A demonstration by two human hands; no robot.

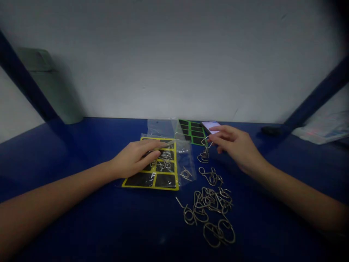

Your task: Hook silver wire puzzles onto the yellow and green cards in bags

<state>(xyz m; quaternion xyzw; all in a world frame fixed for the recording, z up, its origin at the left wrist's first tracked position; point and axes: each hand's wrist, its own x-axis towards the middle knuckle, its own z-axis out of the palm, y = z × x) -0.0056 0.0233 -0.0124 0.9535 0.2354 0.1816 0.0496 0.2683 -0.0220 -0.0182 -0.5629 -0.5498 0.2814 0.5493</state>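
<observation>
My left hand (pixel 139 156) lies with fingers stretched over a clear plastic bag (pixel 188 153). Inside or under the bag is a yellow-bordered card (pixel 166 181) with black rectangles. Bent wire pieces (pixel 165 162) show on top of the card, and another wire piece (pixel 186 174) lies at the bag's right side. My right hand (pixel 234 143) pinches a metal wire puzzle (pixel 205 141) between thumb and fingers. Below it are more linked wire pieces (pixel 203 156). A loose heap of metal wire puzzles (pixel 212 202) spreads over the blue table in front of me.
Behind my right hand are a phone (pixel 209 126) with a lit screen and a green-bordered card (pixel 191 131). A pale green bottle-like container (pixel 57 87) stands at the back left. At the right lie a dark object (pixel 271 130) and a whitish plastic bag (pixel 321 129). Blue posts (pixel 313 94) flank the table.
</observation>
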